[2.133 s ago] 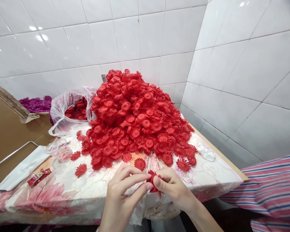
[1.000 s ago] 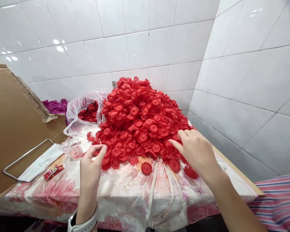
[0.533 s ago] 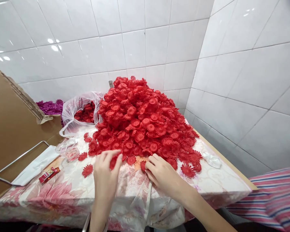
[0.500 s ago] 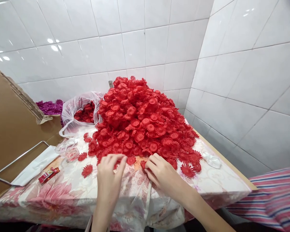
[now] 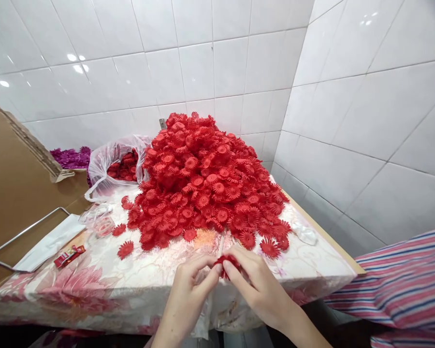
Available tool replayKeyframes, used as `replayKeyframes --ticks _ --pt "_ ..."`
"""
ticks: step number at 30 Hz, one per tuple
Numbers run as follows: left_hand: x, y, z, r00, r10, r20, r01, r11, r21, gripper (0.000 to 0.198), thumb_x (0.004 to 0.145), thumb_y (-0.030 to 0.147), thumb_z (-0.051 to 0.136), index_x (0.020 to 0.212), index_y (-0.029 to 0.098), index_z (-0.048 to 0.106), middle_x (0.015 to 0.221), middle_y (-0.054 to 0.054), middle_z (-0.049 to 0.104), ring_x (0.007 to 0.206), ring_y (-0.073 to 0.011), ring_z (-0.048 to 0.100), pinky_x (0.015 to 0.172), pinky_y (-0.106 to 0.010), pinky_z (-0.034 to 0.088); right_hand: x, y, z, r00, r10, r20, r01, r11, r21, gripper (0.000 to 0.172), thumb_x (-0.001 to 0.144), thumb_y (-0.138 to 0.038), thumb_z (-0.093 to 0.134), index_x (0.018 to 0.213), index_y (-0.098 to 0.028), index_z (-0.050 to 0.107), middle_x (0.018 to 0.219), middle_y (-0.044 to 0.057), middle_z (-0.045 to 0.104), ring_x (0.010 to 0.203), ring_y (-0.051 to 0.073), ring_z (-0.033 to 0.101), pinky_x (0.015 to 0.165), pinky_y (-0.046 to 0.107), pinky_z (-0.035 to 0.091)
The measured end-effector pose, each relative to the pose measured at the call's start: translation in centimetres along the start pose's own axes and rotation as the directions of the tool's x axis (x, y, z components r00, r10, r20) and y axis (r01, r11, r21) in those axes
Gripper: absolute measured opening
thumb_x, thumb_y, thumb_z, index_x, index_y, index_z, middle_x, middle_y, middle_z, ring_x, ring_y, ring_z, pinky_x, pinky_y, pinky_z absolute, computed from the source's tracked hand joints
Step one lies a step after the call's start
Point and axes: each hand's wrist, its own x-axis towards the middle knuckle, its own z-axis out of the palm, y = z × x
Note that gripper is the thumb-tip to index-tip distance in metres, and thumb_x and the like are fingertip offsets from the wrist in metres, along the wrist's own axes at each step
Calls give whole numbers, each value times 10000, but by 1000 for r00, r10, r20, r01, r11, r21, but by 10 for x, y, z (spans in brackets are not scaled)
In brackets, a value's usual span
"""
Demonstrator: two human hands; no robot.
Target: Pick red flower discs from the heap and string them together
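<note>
At the table's front edge, my left hand (image 5: 191,286) and my right hand (image 5: 263,286) meet, fingers closed on a small red artificial flower (image 5: 229,265). Thumbs and fingertips press on it from both sides and hide part of it. A thin pale strip (image 5: 222,241) shows just beyond my fingers; I cannot tell whether it touches the flower. Behind my hands rises a large heap of red artificial flowers (image 5: 206,188), with toothed petals. Single loose flowers lie at its near edge, among them one red flower (image 5: 125,250) on the left.
A cardboard box (image 5: 18,159) stands at the left, with a metal wire handle (image 5: 32,224) near it. Beyond lie a plastic bag (image 5: 97,166) of darker red flowers and purple flowers (image 5: 70,158). A red wrapper (image 5: 69,256) rests on the floral tablecloth (image 5: 105,285). Striped fabric (image 5: 402,280) hangs at right.
My hands have come together and drawn closer to the front edge. The red flower my right hand picked at the heap's edge is now between both hands. The view has shifted slightly.
</note>
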Motion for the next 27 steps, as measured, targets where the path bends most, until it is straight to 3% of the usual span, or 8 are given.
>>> replayKeyframes --ticks 2,4,8,13,16,22,24,27 --pt "-6 2 3 998 51 -29 -48 994 95 183 835 292 566 714 210 675 739 -22 669 729 -181 619 674 -266 465 -1 -2 1 998 41 47 -44 997 58 248 905 -161 379 688 -181 498 669 10 569 619 136 544 574 238 388" --pt "-12 3 6 984 114 -133 -87 976 199 129 824 285 588 745 217 664 793 -28 665 783 -192 621 710 -287 466 -3 -2 3 998 63 24 -65 993 99 263 891 -160 394 637 -182 458 623 -3 532 581 125 503 545 232 352" --pt "-24 5 11 889 270 -371 -140 929 342 108 778 291 660 850 217 630 859 -40 648 832 -208 612 749 -316 472 -9 -1 5 991 116 -66 -100 972 213 358 907 -287 427 568 -189 365 534 -35 396 507 101 381 485 237 262" --pt "-29 6 9 908 382 -172 -310 889 337 116 823 228 618 901 251 701 847 -27 644 801 -169 619 700 -265 500 -18 -1 7 974 216 -66 -172 899 404 435 867 -393 468 513 -194 314 502 -48 295 480 90 299 460 245 222" --pt "-29 3 7 894 429 -127 -368 867 337 149 807 211 640 926 254 720 838 -28 659 786 -162 616 687 -254 506 -20 -2 9 971 233 -53 -181 861 476 465 839 -415 493 487 -199 278 489 -53 257 468 86 265 447 248 202" --pt "-27 2 4 948 319 -19 -310 932 185 106 821 236 627 850 234 729 793 -21 673 771 -154 613 687 -251 507 -20 1 11 976 198 88 -213 804 556 499 821 -544 502 496 -187 374 479 -57 269 460 84 258 445 241 208" --pt "-26 2 4 956 293 -27 -284 942 178 104 825 239 622 815 228 724 764 -16 671 762 -157 602 687 -259 498 -18 2 12 971 186 151 -239 795 558 499 835 -578 463 534 -182 419 502 -48 320 476 90 298 458 236 236" --pt "-23 -1 8 961 257 -98 -235 952 198 108 827 249 617 774 223 706 754 -16 666 780 -171 588 693 -275 486 -15 1 15 972 194 134 -235 856 461 476 873 -539 431 560 -182 416 540 -32 388 523 105 367 505 238 280"
